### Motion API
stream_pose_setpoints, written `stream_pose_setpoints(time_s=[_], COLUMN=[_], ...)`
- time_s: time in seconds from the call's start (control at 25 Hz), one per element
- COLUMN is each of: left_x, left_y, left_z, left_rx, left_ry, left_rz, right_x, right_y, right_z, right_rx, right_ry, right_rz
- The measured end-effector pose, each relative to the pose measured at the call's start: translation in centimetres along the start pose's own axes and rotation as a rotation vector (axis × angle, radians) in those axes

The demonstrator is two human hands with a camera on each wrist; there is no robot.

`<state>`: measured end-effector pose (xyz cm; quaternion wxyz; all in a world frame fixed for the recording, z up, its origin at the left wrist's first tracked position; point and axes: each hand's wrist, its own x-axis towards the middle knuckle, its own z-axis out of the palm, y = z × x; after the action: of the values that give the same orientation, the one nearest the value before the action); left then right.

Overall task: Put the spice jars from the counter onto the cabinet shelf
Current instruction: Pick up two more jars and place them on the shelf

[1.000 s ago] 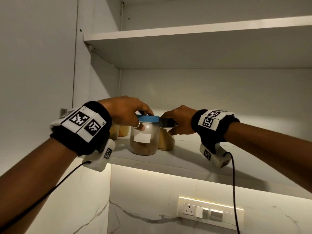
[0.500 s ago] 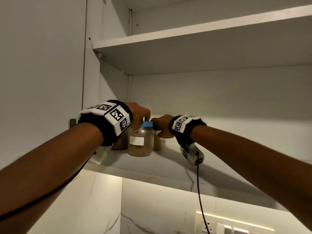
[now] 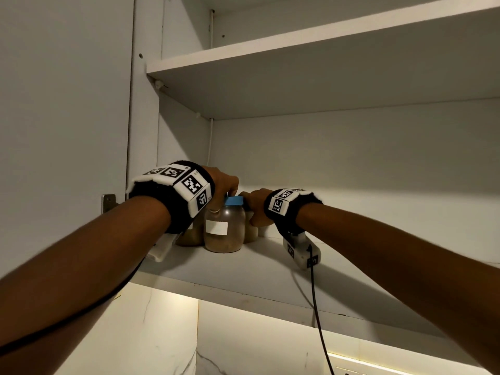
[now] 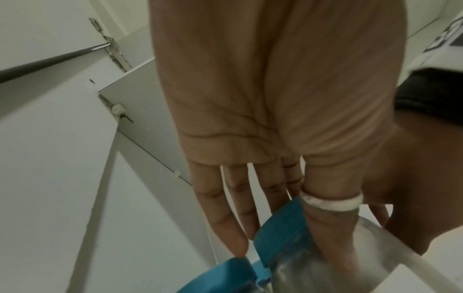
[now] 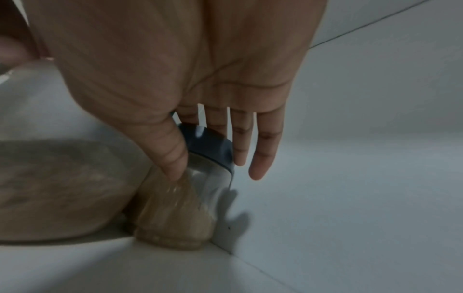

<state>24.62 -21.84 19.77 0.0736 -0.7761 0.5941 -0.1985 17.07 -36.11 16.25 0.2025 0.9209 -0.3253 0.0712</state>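
Note:
A clear spice jar with a light blue lid and white label stands on the lower cabinet shelf. My left hand grips it from above, ringed thumb on the glass and fingers over the lid. Just right of it and further back stands a smaller jar of tan powder with a dark blue lid, close to the cabinet's back wall. My right hand pinches it under the lid between thumb and first fingers; the outer two fingers hang straight. In the head view most of this jar is hidden.
Another jar stands left of the labelled one, behind my left wrist; a second blue lid shows there. An upper shelf hangs overhead. The open cabinet door and its hinge are at left. The shelf stretches bare to the right.
Both arms have stretched deeper into the cabinet, carrying the two jars toward the back wall. The view has tilted upward, dropping the wall socket nearly out of frame.

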Motion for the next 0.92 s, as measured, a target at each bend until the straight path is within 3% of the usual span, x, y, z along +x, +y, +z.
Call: stream_pose_setpoints(time_s=[0.36,0.64,0.72,0.92], left_x=[1.5,0.4,-0.1,-5.2], left_y=[-0.2,0.2,0.1,2.1], left_z=[0.4,0.7,0.6,-3.7], left_rx=[0.022,0.036,0.096,-0.061], left_ry=[0.001,0.008,0.032,0.092], left_rz=[0.023,-0.02,-0.043,-0.007], right_x=[1.2,0.2,-1.0,-9.0], right_y=[0.3,-0.1,-0.1,-1.9], right_z=[0.7,-0.7,-2.6,-8.1], right_rx=[0.018,0.038,0.029,0.021], right_ry=[-0.05,0.054,0.079,0.114], right_rz=[0.033,0.107,0.133,0.031])
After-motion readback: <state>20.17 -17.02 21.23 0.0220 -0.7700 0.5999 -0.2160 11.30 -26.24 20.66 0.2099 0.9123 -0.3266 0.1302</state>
